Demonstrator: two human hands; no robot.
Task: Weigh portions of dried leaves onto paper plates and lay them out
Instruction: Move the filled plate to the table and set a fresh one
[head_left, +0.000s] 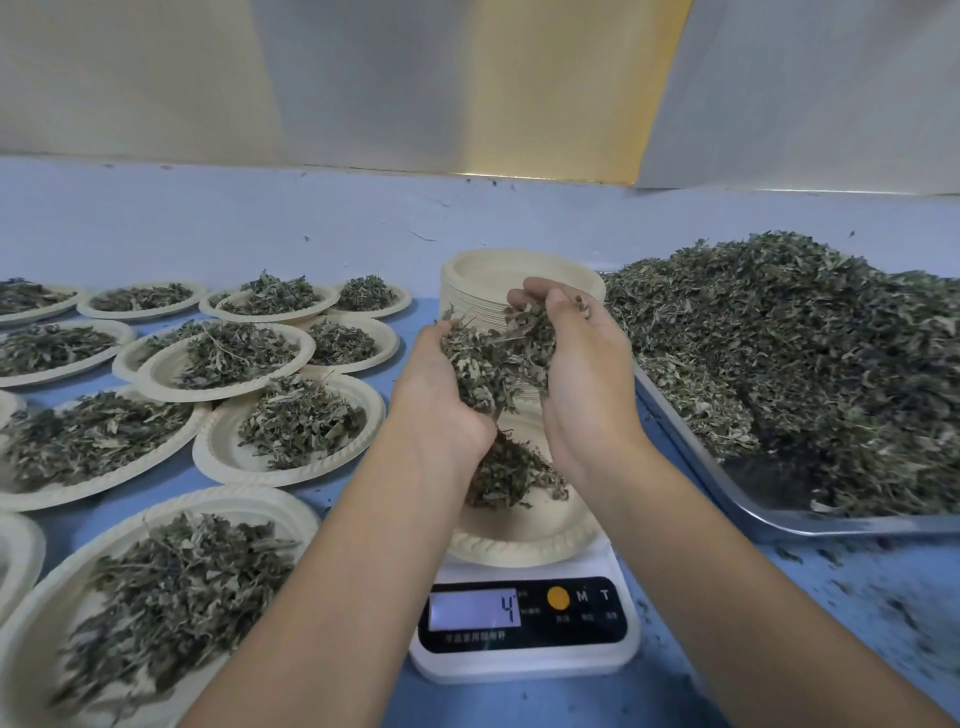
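"As the left hand (441, 400) and right hand (589, 379) hover over the scale (524, 667), what's in them?"

"I see them cupped together, palms facing each other, fingers curled round one clump of leaves (496, 358)."

"And underneath?"

"A plate (524, 543) sits on the scale with a small pile (511, 473) on it, straight below the hands. I read 4 on the display."

"Where's the supply?"

"Right of the scale, just beside it: a metal tray (857, 522) carrying a big heap (810, 353). Behind the hands stands a stack (483, 273) of empty plates."

"The finished ones?"

"Left of the scale I count many filled plates (223, 447) on the blue table (660, 696), several overlapping at the rims. Crumbs (883, 597) dot the table in front of the tray."
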